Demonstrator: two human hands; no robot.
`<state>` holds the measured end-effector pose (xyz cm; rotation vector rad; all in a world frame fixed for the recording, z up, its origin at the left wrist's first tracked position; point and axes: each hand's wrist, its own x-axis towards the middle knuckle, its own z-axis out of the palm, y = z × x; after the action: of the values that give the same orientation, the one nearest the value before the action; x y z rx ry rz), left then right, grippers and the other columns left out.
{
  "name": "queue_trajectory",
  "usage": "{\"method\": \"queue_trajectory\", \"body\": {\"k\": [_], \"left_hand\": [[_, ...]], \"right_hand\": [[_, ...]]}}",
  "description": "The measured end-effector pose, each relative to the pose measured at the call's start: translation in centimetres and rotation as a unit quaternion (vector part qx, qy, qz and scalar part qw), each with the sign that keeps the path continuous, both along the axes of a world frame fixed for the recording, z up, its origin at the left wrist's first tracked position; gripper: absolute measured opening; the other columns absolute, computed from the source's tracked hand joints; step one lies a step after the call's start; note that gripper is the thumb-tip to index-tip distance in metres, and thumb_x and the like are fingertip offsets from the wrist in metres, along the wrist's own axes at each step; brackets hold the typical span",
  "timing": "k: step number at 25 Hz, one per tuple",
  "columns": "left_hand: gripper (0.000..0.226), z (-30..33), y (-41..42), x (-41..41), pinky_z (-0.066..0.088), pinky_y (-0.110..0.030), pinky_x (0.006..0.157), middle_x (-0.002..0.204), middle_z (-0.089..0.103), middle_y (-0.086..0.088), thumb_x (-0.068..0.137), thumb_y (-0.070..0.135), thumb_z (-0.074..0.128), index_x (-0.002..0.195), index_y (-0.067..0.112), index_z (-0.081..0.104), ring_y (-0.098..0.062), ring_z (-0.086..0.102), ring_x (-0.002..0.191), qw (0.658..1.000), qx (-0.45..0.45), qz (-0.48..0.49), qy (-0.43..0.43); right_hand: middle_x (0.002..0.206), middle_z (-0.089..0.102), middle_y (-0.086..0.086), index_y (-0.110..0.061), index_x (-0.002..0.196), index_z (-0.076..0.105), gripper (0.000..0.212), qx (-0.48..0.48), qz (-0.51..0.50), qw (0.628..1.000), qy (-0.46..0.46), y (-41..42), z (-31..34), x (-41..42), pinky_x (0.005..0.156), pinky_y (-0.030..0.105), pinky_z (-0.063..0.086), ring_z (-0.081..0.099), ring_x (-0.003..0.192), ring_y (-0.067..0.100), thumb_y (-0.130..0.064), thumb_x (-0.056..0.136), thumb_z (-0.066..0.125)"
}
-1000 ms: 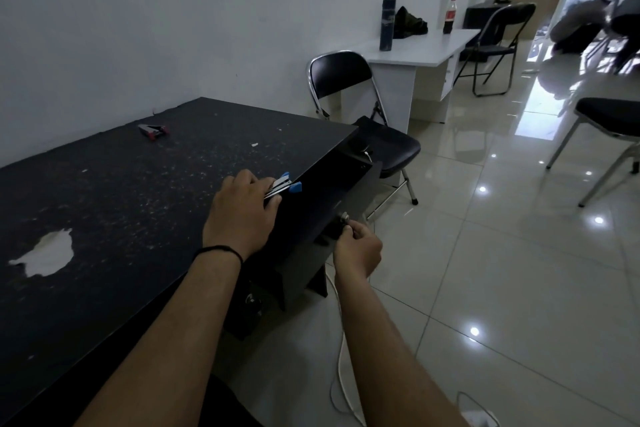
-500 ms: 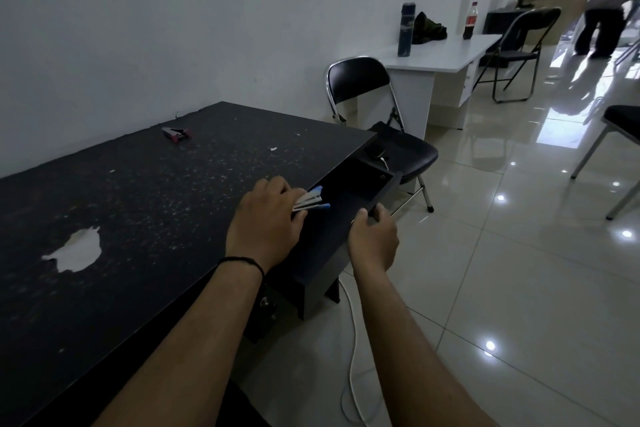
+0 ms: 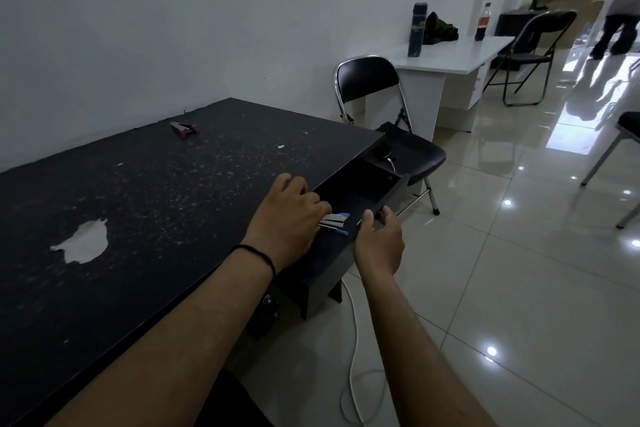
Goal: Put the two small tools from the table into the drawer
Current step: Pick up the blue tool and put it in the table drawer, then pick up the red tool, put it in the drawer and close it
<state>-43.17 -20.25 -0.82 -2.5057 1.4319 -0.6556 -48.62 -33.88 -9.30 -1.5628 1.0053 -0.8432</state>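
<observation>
My left hand (image 3: 287, 218) grips a small blue-and-silver tool (image 3: 335, 220) whose tip pokes over the open black drawer (image 3: 388, 194). The drawer is pulled out from the right side of the black table (image 3: 156, 191). My right hand (image 3: 381, 239) rests on the drawer's front edge, thumb on top and fingers round the knob. A second small tool, red and grey (image 3: 184, 128), lies on the table's far side near the wall.
A black folding chair (image 3: 391, 121) stands just past the drawer. A white desk (image 3: 450, 62) with a bottle and a can sits behind it. A white cable (image 3: 353, 357) trails on the glossy tiled floor. A person walks at the far right.
The drawer has been pulled out further. My right hand went from the knob to the drawer's front edge. My left hand brought the blue tool over the drawer opening.
</observation>
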Motion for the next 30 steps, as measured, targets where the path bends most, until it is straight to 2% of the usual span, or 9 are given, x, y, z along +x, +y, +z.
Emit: {"method": "queue_trajectory", "body": {"k": [4, 6, 8, 10, 15, 19, 24, 27, 30], "left_hand": [[0.025, -0.4, 0.5, 0.4, 0.009, -0.051, 0.123, 0.104, 0.072, 0.006, 0.095, 0.030, 0.056, 0.120, 0.032, 0.059, -0.022, 0.043, 0.128, 0.999, 0.023, 0.021, 0.027], [0.029, -0.4, 0.6, 0.6, 0.007, -0.053, 0.123, 0.114, 0.069, 0.004, 0.097, 0.024, 0.051, 0.125, 0.030, 0.059, -0.025, 0.036, 0.137, 0.998, 0.055, 0.018, 0.016], [0.032, -0.3, 0.3, 0.4, 0.007, -0.056, 0.123, 0.135, 0.057, -0.001, 0.100, 0.023, 0.048, 0.127, 0.029, 0.061, -0.031, 0.026, 0.144, 0.995, 0.101, 0.010, -0.010], [0.030, -0.3, -0.1, 0.1, 0.008, -0.056, 0.123, 0.141, 0.053, -0.003, 0.100, 0.025, 0.050, 0.125, 0.030, 0.065, -0.035, 0.020, 0.147, 0.990, 0.135, 0.014, -0.022], [0.027, -0.8, -0.5, 0.0, 0.011, -0.055, 0.121, 0.113, 0.071, 0.003, 0.101, 0.020, 0.049, 0.115, 0.025, 0.072, -0.037, 0.014, 0.150, 0.981, 0.178, 0.068, -0.038], [0.027, -0.9, -0.8, 0.3, 0.025, -0.051, 0.115, 0.120, 0.068, 0.000, 0.100, 0.021, 0.050, 0.118, 0.022, 0.069, -0.038, 0.011, 0.150, 0.980, 0.172, 0.096, -0.024], [0.022, -1.3, -0.7, 0.7, 0.029, -0.049, 0.113, 0.115, 0.071, 0.001, 0.099, 0.022, 0.052, 0.112, 0.022, 0.071, -0.037, 0.012, 0.151, 0.983, 0.165, 0.080, -0.023], [0.027, -1.1, -0.1, 0.6, 0.031, -0.044, 0.114, 0.124, 0.067, 0.004, 0.099, 0.033, 0.051, 0.118, 0.028, 0.070, -0.031, 0.021, 0.148, 0.993, 0.107, 0.041, 0.018], [0.027, -0.6, 1.2, 0.3, 0.042, -0.032, 0.100, 0.123, 0.063, 0.009, 0.095, 0.043, 0.055, 0.113, 0.033, 0.072, -0.016, 0.044, 0.127, 0.990, -0.097, 0.005, 0.101]], "right_hand": [[0.136, 0.061, 0.001, -0.020, 0.142, 0.052, 0.047, -0.003, 0.003, 1.000, 0.000, -0.2, -0.1, 0.0, 0.085, 0.031, 0.042, 0.059, 0.117, 0.018, -0.040, 0.100, 0.048], [0.138, 0.059, 0.001, -0.020, 0.144, 0.050, 0.048, 0.003, 0.007, 1.000, -0.008, -0.1, -0.1, -0.1, 0.085, 0.030, 0.040, 0.058, 0.118, 0.018, -0.040, 0.100, 0.048], [0.140, 0.057, 0.002, -0.019, 0.145, 0.048, 0.049, 0.001, 0.010, 1.000, -0.006, -0.1, 0.0, -0.1, 0.088, 0.031, 0.041, 0.056, 0.121, 0.019, -0.040, 0.101, 0.048], [0.141, 0.056, 0.004, -0.019, 0.146, 0.047, 0.050, -0.005, 0.013, 1.000, 0.003, -0.2, 0.0, -0.1, 0.088, 0.031, 0.040, 0.055, 0.124, 0.021, -0.040, 0.101, 0.048], [0.143, 0.055, 0.004, -0.018, 0.147, 0.045, 0.051, -0.002, 0.013, 1.000, 0.003, -0.2, -0.2, 0.0, 0.089, 0.032, 0.042, 0.055, 0.125, 0.021, -0.040, 0.101, 0.047], [0.144, 0.054, 0.004, -0.018, 0.147, 0.045, 0.051, 0.000, 0.012, 1.000, 0.000, 0.0, 0.0, 0.0, 0.093, 0.034, 0.043, 0.055, 0.126, 0.021, -0.040, 0.101, 0.047], [0.143, 0.055, 0.004, -0.019, 0.147, 0.046, 0.051, 0.003, 0.009, 1.000, 0.001, 0.1, 0.0, 0.0, 0.089, 0.032, 0.042, 0.056, 0.124, 0.021, -0.040, 0.101, 0.047], [0.142, 0.055, 0.004, -0.019, 0.147, 0.046, 0.051, -0.003, 0.003, 1.000, 0.022, 0.2, 0.3, 0.0, 0.090, 0.034, 0.044, 0.056, 0.124, 0.022, -0.040, 0.101, 0.047], [0.142, 0.050, 0.004, -0.022, 0.142, 0.049, 0.047, -0.065, -0.035, 0.996, 0.057, 0.6, 1.5, -0.3, 0.091, 0.036, 0.042, 0.053, 0.124, 0.024, -0.032, 0.097, 0.053]]}}
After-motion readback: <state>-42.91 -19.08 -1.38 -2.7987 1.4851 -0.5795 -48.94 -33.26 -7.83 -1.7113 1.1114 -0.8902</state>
